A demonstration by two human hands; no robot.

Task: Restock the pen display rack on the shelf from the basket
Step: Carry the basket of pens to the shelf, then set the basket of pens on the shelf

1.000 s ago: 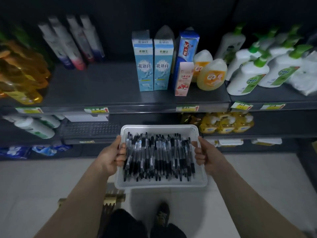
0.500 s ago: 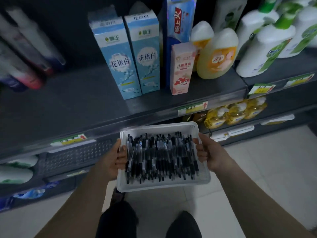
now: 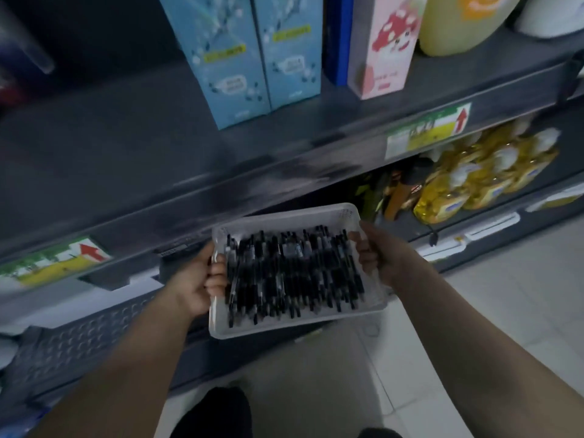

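Nearest, both hands carry the white basket (image 3: 286, 328): the left hand (image 3: 202, 284) is clamped on its left rim, the right hand (image 3: 377, 259) on its right rim. The basket is heaped with black pens (image 3: 290, 275), seemingly none taken out yet. Just beyond and to the left, on the lower shelf, sits a dark perforated rack (image 3: 79, 339), probably the pen display, with no pens visible in it. Further back, the upper shelf (image 3: 132, 147) holds blue cartons (image 3: 234, 61). Restocking looks not yet begun; every pen is left to place
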